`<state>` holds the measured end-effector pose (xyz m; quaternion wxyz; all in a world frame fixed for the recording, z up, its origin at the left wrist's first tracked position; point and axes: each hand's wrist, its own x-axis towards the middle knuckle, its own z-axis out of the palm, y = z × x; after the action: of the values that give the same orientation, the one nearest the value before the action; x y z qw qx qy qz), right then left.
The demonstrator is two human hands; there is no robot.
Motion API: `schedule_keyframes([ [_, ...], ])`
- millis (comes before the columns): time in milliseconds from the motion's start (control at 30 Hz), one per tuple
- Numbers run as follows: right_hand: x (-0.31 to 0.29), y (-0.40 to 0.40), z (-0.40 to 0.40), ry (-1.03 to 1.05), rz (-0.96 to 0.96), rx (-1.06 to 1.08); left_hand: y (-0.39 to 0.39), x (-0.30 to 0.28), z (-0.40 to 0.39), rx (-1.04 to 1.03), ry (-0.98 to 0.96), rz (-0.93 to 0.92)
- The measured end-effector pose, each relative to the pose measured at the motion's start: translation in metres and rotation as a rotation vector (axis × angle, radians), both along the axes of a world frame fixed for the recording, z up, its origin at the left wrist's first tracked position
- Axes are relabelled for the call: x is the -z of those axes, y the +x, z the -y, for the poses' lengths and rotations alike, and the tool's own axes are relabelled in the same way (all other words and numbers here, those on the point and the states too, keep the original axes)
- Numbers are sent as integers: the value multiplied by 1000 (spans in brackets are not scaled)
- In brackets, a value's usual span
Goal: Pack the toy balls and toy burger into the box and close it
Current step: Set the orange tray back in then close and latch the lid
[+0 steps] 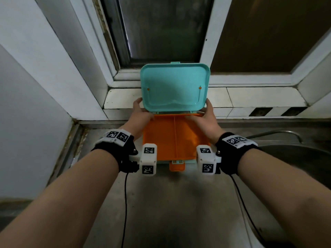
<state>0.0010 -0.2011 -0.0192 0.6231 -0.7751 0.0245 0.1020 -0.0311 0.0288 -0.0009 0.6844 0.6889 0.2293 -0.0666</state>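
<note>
You've got one box (174,136) on the steel bench (161,203), its teal lid (174,86) up, two orange compartments showing, your left hand (141,116) and right hand (206,117) each gripping a lid corner.

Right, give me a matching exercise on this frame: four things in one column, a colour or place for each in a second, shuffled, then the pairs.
Things:
1. lid
2. tray
3. latch
4. left hand

Descriptions:
A. orange, split by a divider into two compartments
B. teal, raised open toward the window
C. at the lid's left lower corner
D. orange tab hanging at the box's near edge

Pairs: 1-B, 2-A, 3-D, 4-C
</note>
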Motion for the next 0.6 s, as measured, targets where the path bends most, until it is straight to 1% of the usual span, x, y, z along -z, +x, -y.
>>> schedule_keyframes([
  [100, -6, 8, 1, 58, -39, 13, 3, -8, -1, 32, 8, 26],
  [233, -13, 15, 4, 165, -168, 75, 5, -14, 1, 8, 13, -14],
  [300, -18, 20, 5, 153, -157, 111, 7, -17, 3, 23, 53, -16],
  [367, -26, 27, 5, 148, -123, 126, 13, -21, 3, 20, 95, 24],
  [467, -39, 36, 6, 161, -86, 137, 19, -28, -4, 39, 69, 100],
  [533, -44, 38, 8, 116, -53, 150, 19, -29, -11, 63, 56, 132],
  [600, -43, 36, 11, 63, -48, 141, 14, -28, -15, 80, 98, 123],
])
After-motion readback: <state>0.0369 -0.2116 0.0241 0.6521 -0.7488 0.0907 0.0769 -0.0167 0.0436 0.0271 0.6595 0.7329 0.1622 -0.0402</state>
